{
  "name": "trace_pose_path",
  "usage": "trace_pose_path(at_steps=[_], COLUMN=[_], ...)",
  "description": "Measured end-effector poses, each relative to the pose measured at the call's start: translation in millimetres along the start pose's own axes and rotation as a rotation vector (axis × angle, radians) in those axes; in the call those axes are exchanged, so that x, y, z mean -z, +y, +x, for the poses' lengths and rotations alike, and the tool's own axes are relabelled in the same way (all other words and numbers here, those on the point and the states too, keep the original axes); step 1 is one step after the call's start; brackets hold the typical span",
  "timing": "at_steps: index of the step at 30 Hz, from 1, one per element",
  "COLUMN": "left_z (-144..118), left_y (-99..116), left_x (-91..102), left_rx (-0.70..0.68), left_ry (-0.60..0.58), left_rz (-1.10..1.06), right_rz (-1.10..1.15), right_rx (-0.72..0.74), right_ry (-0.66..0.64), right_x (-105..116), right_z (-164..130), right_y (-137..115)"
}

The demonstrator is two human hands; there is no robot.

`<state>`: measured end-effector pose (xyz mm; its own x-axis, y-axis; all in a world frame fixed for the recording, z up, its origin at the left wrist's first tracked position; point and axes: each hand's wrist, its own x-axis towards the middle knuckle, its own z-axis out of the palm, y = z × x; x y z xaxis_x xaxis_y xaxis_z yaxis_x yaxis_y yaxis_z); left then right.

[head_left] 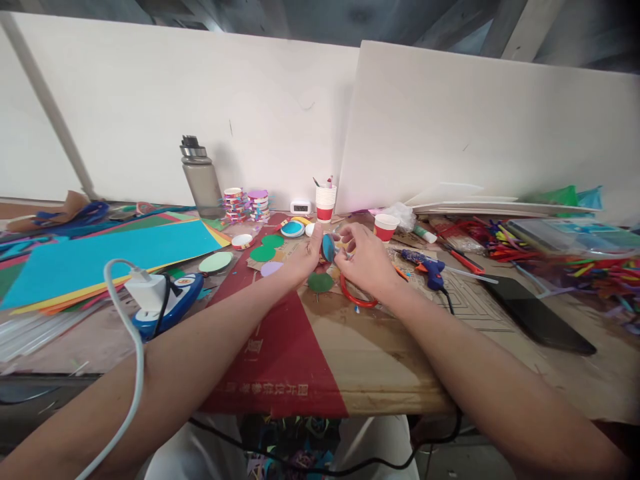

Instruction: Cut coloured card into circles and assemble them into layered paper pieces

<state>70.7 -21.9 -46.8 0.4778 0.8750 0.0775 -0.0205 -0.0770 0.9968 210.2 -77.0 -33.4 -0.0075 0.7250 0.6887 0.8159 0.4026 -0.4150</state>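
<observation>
Pinched between both my hands, a small blue disc stands on edge over the middle of the desk, toward its far side. My left hand closes on the disc's left face with thumb and fingertips; my right hand curls in from the right, its fingers closed near the disc's rim, though I cannot tell whether they grip the disc or some small bit beside it.

Going from large to small: pale boards lean along the far edge as a backdrop. Flattened cardboard covers the desk, part red, part brown. Sheets of coloured paper, blue on top, lie fanned at the left edge. A dark phone lies flat toward the right edge. A grey water bottle stands at the far left, a stack of paper cups far centre. A blue glue gun lies just right of my right hand, and a red ring sits under its wrist. Green paper circles lie near my left hand.

I judge the disc light, thin and easily bent, probably card, so the edges are the place to hold it, gently.
</observation>
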Motion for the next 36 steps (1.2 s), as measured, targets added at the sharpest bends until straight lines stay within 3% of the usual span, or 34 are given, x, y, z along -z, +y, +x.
trace_pose_path(at_steps=[3,6,12,18,21,25,28,30,33,36], left_z=[0.0,0.6,3.4,-0.7,0.1,8.0,13.3,14.5,12.3,6.3], left_y=[0.2,0.7,0.3,6.9,8.4,12.6,20.6,26.4,33.6,39.9], left_x=[-3.4,-3.0,-0.4,-1.3,2.9,20.8,38.9,49.3,59.8,65.3], left_rx=[-0.027,-0.018,-0.023,0.004,0.050,0.148,0.149,0.124,0.097,0.097], left_ry=[-0.023,0.001,0.007,0.024,0.061,0.137,0.141,0.131,0.118,-0.013], left_rz=[-0.072,-0.072,-0.091,-0.144,-0.178,-0.173,-0.095,0.020,0.164,0.299], right_rz=[0.130,0.231,0.110,0.038,0.143,0.504,0.628,0.606,0.496,0.258], right_rx=[-0.025,0.037,0.095,0.037,-0.100,-0.386,-0.469,-0.481,-0.458,-0.273], right_ry=[-0.043,-0.114,-0.135,0.007,0.047,-0.093,-0.117,-0.179,-0.379,-0.492], right_x=[2.6,1.4,-3.3,5.3,7.6,5.6,2.5,1.0,-0.8,-3.6], right_z=[-0.4,-2.8,-2.4,1.5,3.3,4.8,6.2,6.7,4.9,0.0], right_y=[-0.7,-1.8,2.1,0.7,0.9,2.3,5.0,6.9,8.9,10.2])
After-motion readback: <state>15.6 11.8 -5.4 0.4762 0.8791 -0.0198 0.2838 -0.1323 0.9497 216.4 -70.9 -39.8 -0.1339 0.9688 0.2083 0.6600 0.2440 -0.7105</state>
